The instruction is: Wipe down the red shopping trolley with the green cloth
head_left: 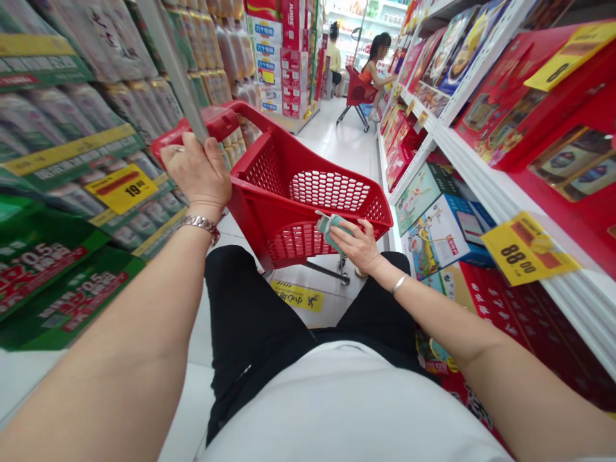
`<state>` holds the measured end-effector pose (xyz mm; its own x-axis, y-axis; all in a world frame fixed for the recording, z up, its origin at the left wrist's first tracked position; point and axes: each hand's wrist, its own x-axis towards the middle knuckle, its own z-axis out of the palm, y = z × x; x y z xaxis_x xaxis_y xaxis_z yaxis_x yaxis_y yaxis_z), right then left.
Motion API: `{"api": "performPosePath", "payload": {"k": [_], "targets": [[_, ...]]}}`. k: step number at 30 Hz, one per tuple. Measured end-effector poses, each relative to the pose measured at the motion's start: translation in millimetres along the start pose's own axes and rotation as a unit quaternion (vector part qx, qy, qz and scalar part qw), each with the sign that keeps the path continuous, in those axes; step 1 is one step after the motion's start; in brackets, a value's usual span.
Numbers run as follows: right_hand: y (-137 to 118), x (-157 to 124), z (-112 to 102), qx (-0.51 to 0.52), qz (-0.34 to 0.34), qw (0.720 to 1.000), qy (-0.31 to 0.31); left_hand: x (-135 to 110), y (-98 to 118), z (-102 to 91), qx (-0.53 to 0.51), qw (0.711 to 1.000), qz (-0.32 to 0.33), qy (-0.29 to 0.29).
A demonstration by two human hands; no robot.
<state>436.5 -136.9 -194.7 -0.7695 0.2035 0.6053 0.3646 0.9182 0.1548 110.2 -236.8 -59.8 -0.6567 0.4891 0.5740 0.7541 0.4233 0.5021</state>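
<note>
A red plastic shopping cart stands in the aisle just ahead of me, its basket holding nothing that I can see. My left hand is wrapped round the cart's grey handle bar, a metal watch on its wrist. My right hand is closed on a small teal and grey cloth held against the cart's near rim. A silver bangle sits on that wrist.
Shelves of green and bottled goods line the left, with a yellow price tag. Boxed goods fill white shelves on the right, with a yellow tag. Far down the aisle a person sits by another red cart. A yellow floor sticker lies below.
</note>
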Motion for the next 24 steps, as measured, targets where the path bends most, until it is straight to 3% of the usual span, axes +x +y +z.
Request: {"api": "performPosePath", "payload": {"k": [6,10,13,17,21,24], "targets": [[33,-50,-33,-0.056,0.101,0.991,-0.064,2,3,-0.1,-0.004,1.000,0.007,-0.005],[40,-63,-53,-0.093,0.148,0.985,-0.013,1,6,0.9,0.014,1.000,-0.004,-0.007],[36,-40,-59,-0.086,0.175,0.980,0.044,0,8,0.7,0.018,1.000,-0.016,-0.004],[27,18,-50,-0.017,0.212,0.975,0.066,-1,8,-4.5,0.011,1.000,-0.016,-0.013],[10,59,-36,0.062,0.283,0.957,0.011,-3,2,-11.4,0.009,0.999,0.022,-0.034],[-11,73,-31,0.091,0.267,0.959,-0.027,-4,-4,-12.2,-0.001,0.999,0.047,-0.025]]}}
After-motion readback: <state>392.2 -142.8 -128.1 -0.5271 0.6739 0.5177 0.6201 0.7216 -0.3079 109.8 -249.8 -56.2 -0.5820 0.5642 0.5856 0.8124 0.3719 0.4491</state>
